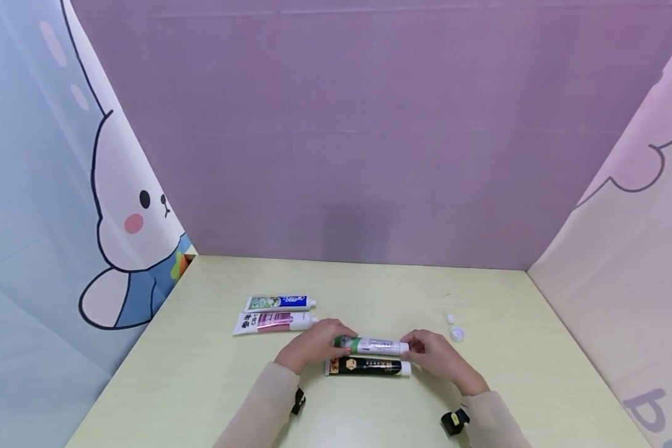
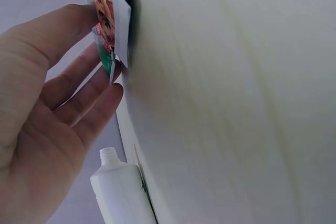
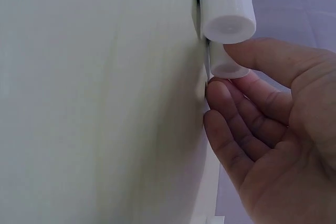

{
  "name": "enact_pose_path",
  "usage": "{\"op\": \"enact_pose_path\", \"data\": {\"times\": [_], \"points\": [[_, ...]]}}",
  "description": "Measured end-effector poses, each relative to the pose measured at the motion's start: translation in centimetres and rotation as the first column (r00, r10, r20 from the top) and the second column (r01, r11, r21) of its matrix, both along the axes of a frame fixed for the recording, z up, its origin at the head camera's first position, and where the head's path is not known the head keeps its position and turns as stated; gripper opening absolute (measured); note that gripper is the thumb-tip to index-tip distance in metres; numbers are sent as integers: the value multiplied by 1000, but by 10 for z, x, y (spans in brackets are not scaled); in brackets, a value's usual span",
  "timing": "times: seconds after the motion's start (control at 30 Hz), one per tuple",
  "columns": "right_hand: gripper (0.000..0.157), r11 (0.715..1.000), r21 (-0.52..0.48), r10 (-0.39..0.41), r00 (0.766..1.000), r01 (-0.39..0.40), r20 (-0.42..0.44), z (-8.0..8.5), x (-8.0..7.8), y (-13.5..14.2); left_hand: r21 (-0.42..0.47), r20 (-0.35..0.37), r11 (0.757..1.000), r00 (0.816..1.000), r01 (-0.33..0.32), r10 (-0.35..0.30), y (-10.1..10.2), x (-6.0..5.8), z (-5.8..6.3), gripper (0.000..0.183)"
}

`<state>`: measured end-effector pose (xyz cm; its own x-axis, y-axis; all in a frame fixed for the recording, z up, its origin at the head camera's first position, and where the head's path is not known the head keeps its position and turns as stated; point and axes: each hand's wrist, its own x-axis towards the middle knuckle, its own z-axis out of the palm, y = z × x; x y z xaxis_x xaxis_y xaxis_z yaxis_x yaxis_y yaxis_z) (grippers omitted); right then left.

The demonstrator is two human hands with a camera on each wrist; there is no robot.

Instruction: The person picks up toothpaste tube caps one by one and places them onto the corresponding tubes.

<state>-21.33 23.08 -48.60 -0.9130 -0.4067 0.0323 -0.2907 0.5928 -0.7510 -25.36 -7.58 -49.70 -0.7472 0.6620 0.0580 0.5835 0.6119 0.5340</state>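
Observation:
A green-and-white toothpaste tube (image 1: 374, 346) lies across between both hands, its white cap (image 3: 226, 62) to the right. My left hand (image 1: 319, 341) pinches the tube's green flat end between thumb and fingers. At the other end my right hand (image 1: 434, 356) pinches the cap, with thumb and forefinger on either side and the other fingers bent beneath. Just nearer to me, parallel to it, is a black toothpaste tube (image 1: 369, 366) with its white cap (image 3: 228, 14) on. The black tube's crimped end overlaps the green one in the left wrist view.
Two uncapped toothpaste tubes, one blue and green (image 1: 279, 303), one pink and white (image 1: 274, 322), lie further left with nozzles pointing right. Two loose white caps, a small one (image 1: 450, 318) and a larger one (image 1: 457, 334), sit beyond my right hand. A purple cloth (image 1: 358, 137) closes the table's back.

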Motion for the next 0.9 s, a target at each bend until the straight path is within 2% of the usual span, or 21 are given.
{"op": "enact_pose_path", "data": {"times": [0.3, 0.53, 0.73, 0.9], "points": [[26, 1000, 15, -14, 1000, 14, 17, -2, 0, 0, -12, 24, 1000, 999, -22, 22, 1, 1, 1, 34], [27, 1000, 20, -2, 1000, 1, 20, -3, -2, 2, -4, 2, 1000, 1000, -15, 15, -3, 1, 4, 36], [29, 1000, 30, -5, 1000, 5, 6, -2, -1, 5, -9, 17, 997, 997, -75, 75, -15, 0, 14, 37], [31, 1000, 27, -15, 1000, 15, -5, -1, 0, 8, 0, -6, 995, 995, -100, 100, -32, -5, 21, 34]]}}
